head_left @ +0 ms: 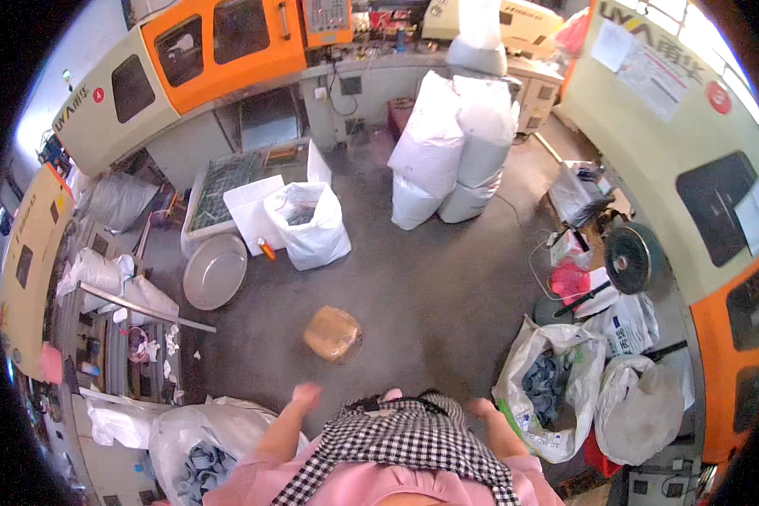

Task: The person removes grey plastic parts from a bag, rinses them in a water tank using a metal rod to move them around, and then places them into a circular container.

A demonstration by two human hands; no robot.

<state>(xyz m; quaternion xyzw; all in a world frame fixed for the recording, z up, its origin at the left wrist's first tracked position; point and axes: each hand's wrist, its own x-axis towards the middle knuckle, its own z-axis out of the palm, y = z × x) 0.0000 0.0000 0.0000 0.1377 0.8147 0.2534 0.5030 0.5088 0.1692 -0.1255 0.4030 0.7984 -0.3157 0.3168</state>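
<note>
My left hand point(306, 395) hangs low in front of me at the left, apart from anything I can see. My right hand point(481, 408) is down at my right side, close to the rim of an open white sack point(586, 405) that holds grey-blue parts point(546, 384). Whether it touches the sack I cannot tell. The fingers of both hands are too small and blurred to read. On the floor ahead of my left hand sits a brown, rounded block-like thing point(333, 333) with a shiny surface. Another open sack point(164, 438) of grey parts point(204, 472) stands beside my left arm.
Tall white sacks point(430, 143) are stacked ahead. To the left stand a white bag point(320, 240), a round grey basin point(214, 271) and a metal rail point(148, 305). A round black fan point(632, 257) and a tied-looking sack point(641, 409) are at right. Orange-and-cream machines point(219, 51) surround the floor.
</note>
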